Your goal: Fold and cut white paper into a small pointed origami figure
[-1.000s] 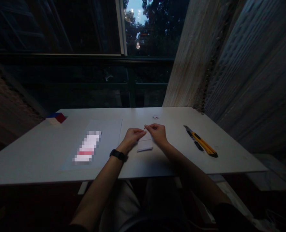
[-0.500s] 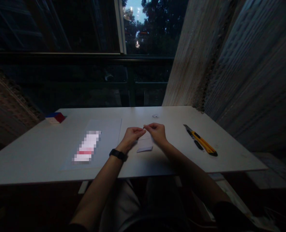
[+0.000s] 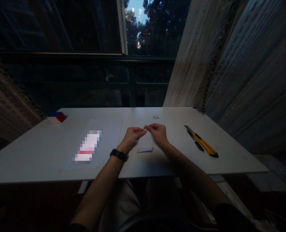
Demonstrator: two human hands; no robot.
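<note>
My left hand (image 3: 132,136) and my right hand (image 3: 157,132) meet at their fingertips above the middle of the white table (image 3: 176,161). Both are closed in a pinch on a small pale piece of paper (image 3: 146,136) held between them, dim in this light. A black watch sits on my left wrist. A small white folded slip (image 3: 145,149) lies flat on the table just below the hands, touching neither.
A yellow and black utility knife (image 3: 202,145) lies to the right. A sheet of paper (image 3: 107,129) lies to the left. A red, blue and white block (image 3: 56,117) sits at the far left corner. A tiny pale scrap (image 3: 155,116) rests behind the hands.
</note>
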